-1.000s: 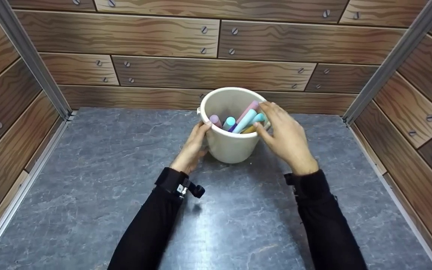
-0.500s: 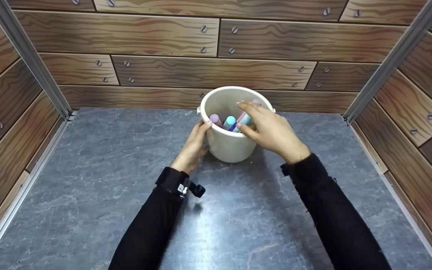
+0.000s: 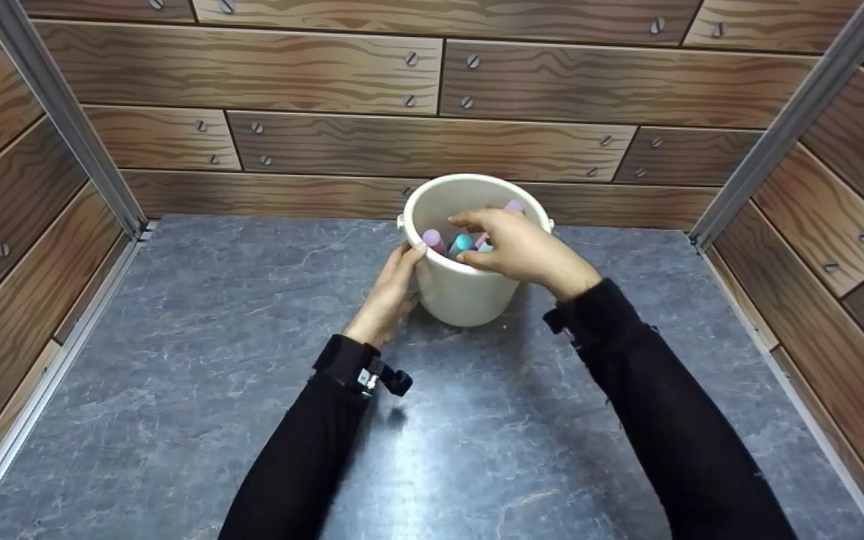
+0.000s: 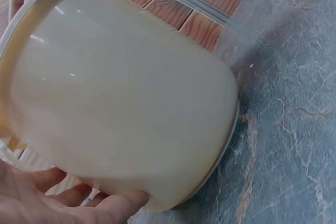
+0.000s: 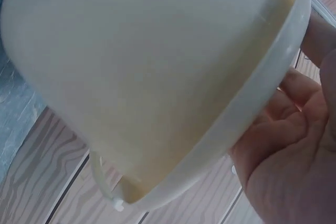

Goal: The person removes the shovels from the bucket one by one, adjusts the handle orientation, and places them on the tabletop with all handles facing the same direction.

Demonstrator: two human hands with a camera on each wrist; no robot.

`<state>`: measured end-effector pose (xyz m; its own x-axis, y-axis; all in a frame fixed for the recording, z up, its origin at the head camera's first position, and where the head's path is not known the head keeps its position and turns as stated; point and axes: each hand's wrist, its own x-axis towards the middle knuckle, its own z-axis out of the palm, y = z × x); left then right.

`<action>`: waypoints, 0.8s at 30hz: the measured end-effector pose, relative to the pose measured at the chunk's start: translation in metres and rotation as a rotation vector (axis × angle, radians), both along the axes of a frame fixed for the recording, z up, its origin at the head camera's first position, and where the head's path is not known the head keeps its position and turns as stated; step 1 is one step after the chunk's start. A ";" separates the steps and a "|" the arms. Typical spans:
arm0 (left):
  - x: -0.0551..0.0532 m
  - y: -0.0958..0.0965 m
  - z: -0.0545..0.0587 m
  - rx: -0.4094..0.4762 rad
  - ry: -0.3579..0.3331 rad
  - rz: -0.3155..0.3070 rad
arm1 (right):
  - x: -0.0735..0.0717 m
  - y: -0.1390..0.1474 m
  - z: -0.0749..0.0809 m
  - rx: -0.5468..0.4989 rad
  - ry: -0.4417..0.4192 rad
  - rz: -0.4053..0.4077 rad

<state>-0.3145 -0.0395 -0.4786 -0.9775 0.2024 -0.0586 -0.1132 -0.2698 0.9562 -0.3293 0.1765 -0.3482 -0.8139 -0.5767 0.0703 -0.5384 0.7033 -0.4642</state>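
Note:
A cream-white bucket (image 3: pixel 464 296) stands on the grey floor near the back wall. Inside it lie several thick, round-ended pastel sticks that look like markers, among them a lilac one (image 3: pixel 430 238) and a turquoise one (image 3: pixel 463 242). My left hand (image 3: pixel 385 294) holds the bucket's left side, thumb at the rim. In the left wrist view its fingers (image 4: pixel 123 205) lie along the bucket wall. My right hand (image 3: pixel 518 246) reaches over the front right rim, thumb and fingers apart above the sticks, hiding some of them. The right wrist view shows this hand's palm (image 5: pixel 289 156) beside the rim.
Wood-patterned panels (image 3: pixel 327 142) form the back and side walls, with grey metal rails (image 3: pixel 64 120) at the corners. The marbled grey floor (image 3: pixel 199 337) stretches around the bucket. A handle (image 5: pixel 100 177) hangs at the bucket's side.
My right hand has moved left from the bucket's right rim to over its opening, now covering more of the sticks. The left hand and bucket have stayed in place.

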 end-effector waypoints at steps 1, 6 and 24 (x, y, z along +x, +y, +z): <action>0.000 0.000 0.000 -0.001 -0.001 -0.002 | -0.001 -0.002 0.000 0.002 -0.011 0.000; 0.000 -0.001 0.000 0.006 -0.004 -0.010 | -0.007 -0.010 -0.003 0.015 0.000 0.014; 0.000 -0.001 0.000 -0.002 -0.006 0.004 | -0.013 -0.005 -0.008 0.002 0.086 -0.057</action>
<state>-0.3149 -0.0406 -0.4788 -0.9780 0.1983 -0.0644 -0.1174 -0.2685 0.9561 -0.3421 0.1719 -0.3566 -0.8363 -0.5301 0.1401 -0.5354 0.7344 -0.4171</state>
